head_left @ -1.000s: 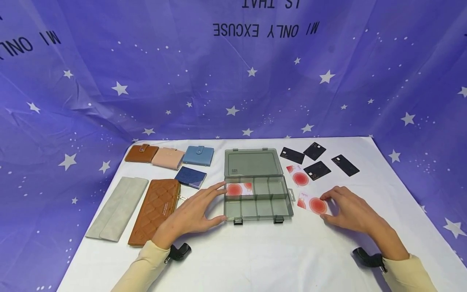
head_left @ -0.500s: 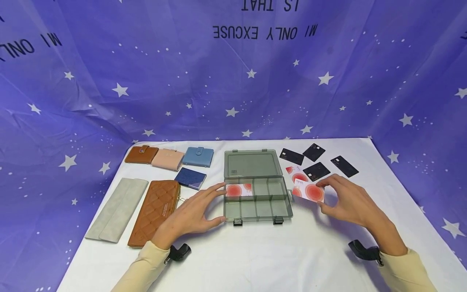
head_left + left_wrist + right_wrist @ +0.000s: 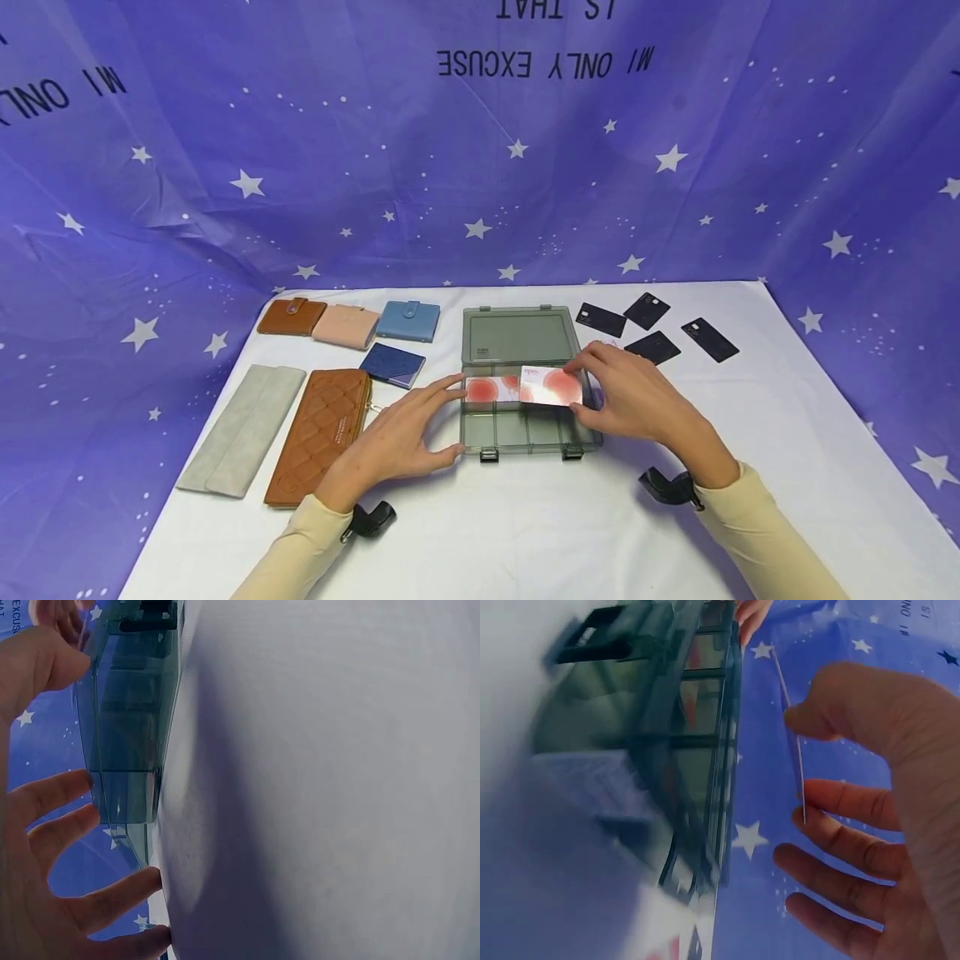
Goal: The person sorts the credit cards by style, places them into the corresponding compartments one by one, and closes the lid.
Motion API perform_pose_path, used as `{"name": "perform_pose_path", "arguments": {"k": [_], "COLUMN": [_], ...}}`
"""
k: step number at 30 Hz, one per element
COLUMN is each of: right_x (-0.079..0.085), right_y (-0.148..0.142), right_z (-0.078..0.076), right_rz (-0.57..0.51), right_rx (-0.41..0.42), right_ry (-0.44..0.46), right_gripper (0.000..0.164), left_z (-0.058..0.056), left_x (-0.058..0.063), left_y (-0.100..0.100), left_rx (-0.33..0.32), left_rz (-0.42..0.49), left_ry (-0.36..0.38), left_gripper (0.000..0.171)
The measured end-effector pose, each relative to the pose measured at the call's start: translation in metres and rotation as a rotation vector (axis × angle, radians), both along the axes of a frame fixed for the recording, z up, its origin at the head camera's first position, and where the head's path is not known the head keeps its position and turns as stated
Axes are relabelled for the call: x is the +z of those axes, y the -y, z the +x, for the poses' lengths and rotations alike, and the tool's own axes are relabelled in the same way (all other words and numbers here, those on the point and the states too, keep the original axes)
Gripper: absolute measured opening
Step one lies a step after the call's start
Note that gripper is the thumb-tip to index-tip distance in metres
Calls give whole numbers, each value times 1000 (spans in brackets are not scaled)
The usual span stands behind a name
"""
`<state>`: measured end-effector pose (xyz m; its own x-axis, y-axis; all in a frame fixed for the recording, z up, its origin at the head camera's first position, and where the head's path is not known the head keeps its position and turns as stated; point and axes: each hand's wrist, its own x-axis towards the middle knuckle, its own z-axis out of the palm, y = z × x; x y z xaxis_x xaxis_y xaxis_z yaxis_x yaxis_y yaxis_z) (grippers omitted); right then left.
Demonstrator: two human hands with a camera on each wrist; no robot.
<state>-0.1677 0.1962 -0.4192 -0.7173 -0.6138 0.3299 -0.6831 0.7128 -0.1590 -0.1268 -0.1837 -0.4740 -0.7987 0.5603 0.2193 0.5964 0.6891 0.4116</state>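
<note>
A white card with red circles [image 3: 551,386] is pinched at its right edge by my right hand [image 3: 637,392]. It is held above the right back compartments of a clear grey-green divided box [image 3: 510,429], whose lid lies open towards the back. In the right wrist view the card [image 3: 793,742] appears edge-on between thumb and fingers, apart from the box. A similar red-and-white card [image 3: 483,389] lies in the back-left compartments. My left hand [image 3: 401,433] touches the box's left side with spread fingers and holds nothing; the left wrist view shows fingertips at the box wall [image 3: 124,795].
Several black cards [image 3: 708,339] lie at the back right, with another red-and-white card mostly hidden behind my right hand. On the left are a grey wallet [image 3: 240,429], a brown quilted purse [image 3: 318,433], a navy card case [image 3: 392,365], and brown, pink and blue small wallets [image 3: 408,321].
My right hand has lifted the card off the table at the right and carried it left over the box. The left hand has stayed at the box's side.
</note>
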Motion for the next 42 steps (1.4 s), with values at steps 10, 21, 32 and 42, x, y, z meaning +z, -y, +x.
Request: {"name": "perform_pose_path", "arguments": {"k": [10, 21, 32, 42], "right_x": [-9, -22, -31, -26], "right_y": [45, 67, 74, 67], "right_z": [-22, -23, -24, -27], "right_rz": [36, 23, 37, 13], "right_rx": [78, 162, 236, 217], "right_ry": [-6, -23, -35, 25], "right_gripper": [45, 41, 33, 37], "left_z": [1, 0, 1, 2], "left_x": [1, 2, 5, 3], "left_y": [-1, -1, 2, 4], "left_rx": [10, 2, -10, -9], "left_rz": [2, 6, -26, -48], "left_ry": [-8, -18, 40, 33], "left_gripper": [78, 79, 74, 75]}}
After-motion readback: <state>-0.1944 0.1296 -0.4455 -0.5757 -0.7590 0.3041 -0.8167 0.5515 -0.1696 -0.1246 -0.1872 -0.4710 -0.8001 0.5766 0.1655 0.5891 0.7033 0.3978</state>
